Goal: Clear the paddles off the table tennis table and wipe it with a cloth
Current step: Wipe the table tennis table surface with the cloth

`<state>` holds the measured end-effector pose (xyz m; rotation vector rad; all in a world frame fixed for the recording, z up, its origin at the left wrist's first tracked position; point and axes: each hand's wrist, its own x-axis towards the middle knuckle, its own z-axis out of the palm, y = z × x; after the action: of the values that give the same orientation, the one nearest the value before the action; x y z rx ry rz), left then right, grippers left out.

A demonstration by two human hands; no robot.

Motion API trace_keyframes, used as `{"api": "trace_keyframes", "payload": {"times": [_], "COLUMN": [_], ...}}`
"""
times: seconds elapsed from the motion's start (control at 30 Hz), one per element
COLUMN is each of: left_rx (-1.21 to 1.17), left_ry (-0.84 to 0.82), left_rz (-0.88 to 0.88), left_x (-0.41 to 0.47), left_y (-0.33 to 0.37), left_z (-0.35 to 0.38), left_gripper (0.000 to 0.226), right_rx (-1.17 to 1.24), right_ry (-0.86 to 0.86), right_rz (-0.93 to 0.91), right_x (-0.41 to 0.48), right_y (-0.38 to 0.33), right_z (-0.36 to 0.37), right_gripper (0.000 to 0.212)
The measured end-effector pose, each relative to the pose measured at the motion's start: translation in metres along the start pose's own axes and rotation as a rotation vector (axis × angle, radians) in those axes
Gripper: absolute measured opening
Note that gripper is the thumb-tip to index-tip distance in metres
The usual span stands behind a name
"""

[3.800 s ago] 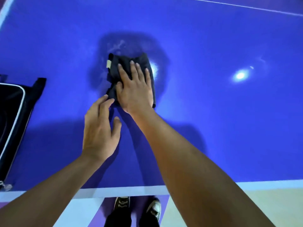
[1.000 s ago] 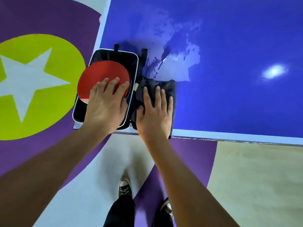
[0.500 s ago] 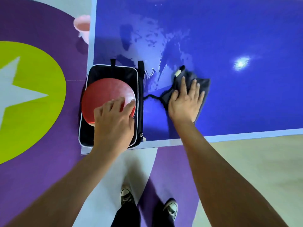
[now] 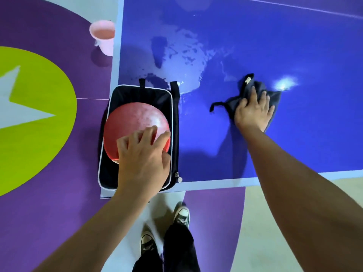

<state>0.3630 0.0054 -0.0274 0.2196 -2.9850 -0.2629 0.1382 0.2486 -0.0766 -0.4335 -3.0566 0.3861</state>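
From the head view, the left hand [image 4: 144, 158] lies spread, palm down, on the red paddle [image 4: 135, 126], which sits in an open black case [image 4: 174, 134] at the near left corner of the blue tabletop [image 4: 294, 46]. The fingers press rather than curl, so it grips nothing. The right hand [image 4: 253, 112] is flat and open on a dark cloth [image 4: 275, 99], pinning it well to the right of the case.

The case's left edge looks to hang past the table's side line; a lean or a shove from that hand could tip it to the floor. A loose corner of cloth trails toward the case and could snag on it or drag the wet patch [image 4: 186, 61] about instead of lifting it. A pink bucket [image 4: 102, 36] stands on the floor just off the far left edge, partly hidden by the table.

The paddle's handle is covered by the hand, and I cannot tell whether a second paddle lies under it. Most of the table is out of frame.
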Motion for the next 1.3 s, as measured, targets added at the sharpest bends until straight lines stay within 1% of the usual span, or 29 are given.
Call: {"api": "trace_keyframes", "payload": {"times": [0.03, 0.1, 0.27, 0.33, 0.43, 0.47, 0.5, 0.63, 0.67, 0.73, 0.8, 0.83, 0.9, 1.03, 1.17, 1.23, 1.3], "left_rx": [0.000, -0.004, -0.050, -0.087, -0.143, -0.138, -0.129, -0.081, -0.096, -0.166, -0.224, -0.236, -0.258, -0.249, -0.219, -0.213, -0.208], "left_ry": [-0.008, -0.027, -0.031, -0.028, -0.006, -0.005, -0.009, -0.029, -0.052, -0.148, -0.231, -0.242, -0.238, -0.224, -0.248, -0.261, -0.266], "left_rz": [0.002, -0.006, -0.035, -0.045, -0.050, -0.053, -0.058, -0.125, -0.139, -0.176, -0.191, -0.190, -0.210, -0.194, -0.176, -0.162, -0.168], "left_x": [0.001, 0.002, 0.005, 0.008, 0.030, 0.040, 0.051, 0.089, 0.095, 0.102, 0.100, 0.096, 0.092, 0.090, 0.084, 0.086, 0.089], "left_y": [-0.001, -0.002, 0.001, -0.001, -0.008, -0.013, -0.019, -0.054, -0.064, -0.078, -0.084, -0.083, -0.081, -0.081, -0.084, -0.087, -0.086], "left_z": [-0.001, -0.002, -0.003, -0.005, -0.011, -0.012, -0.011, -0.010, -0.010, -0.008, 0.000, 0.004, 0.011, 0.016, 0.019, 0.018, 0.014], "left_gripper": [0.051, 0.051, 0.045, 0.043, 0.037, 0.038, 0.039, 0.052, 0.054, 0.060, 0.062, 0.062, 0.062, 0.059, 0.055, 0.054, 0.053], "right_rx": [0.005, 0.004, -0.012, 0.009, 0.063, 0.072, 0.069, 0.022, 0.011, -0.004, -0.028, -0.034, -0.036, -0.033, -0.049, -0.097, -0.130], "right_ry": [0.003, -0.005, -0.106, -0.147, -0.136, -0.113, -0.087, -0.050, -0.051, -0.067, -0.096, -0.100, -0.136, -0.229, -0.340, -0.398, -0.419], "right_rz": [0.016, -0.059, -0.489, -0.594, -0.721, -0.718, -0.674, -0.392, -0.341, -0.266, -0.261, -0.308, -0.492, -0.875, -1.230, -1.362, -1.445], "right_x": [-0.003, -0.013, -0.034, -0.026, 0.003, 0.013, 0.023, 0.072, 0.081, 0.091, 0.089, 0.085, 0.075, 0.037, -0.004, -0.009, -0.011], "right_y": [-0.014, -0.048, -0.139, -0.150, -0.130, -0.119, -0.106, -0.059, -0.051, -0.052, -0.067, -0.077, -0.106, -0.179, -0.243, -0.272, -0.288], "right_z": [0.003, 0.013, 0.038, 0.039, 0.036, 0.036, 0.035, 0.020, 0.016, 0.015, 0.019, 0.022, 0.028, 0.047, 0.066, 0.071, 0.076], "right_gripper": [0.061, 0.061, 0.059, 0.058, 0.056, 0.055, 0.056, 0.059, 0.059, 0.060, 0.063, 0.065, 0.069, 0.063, 0.060, 0.057, 0.055]}}
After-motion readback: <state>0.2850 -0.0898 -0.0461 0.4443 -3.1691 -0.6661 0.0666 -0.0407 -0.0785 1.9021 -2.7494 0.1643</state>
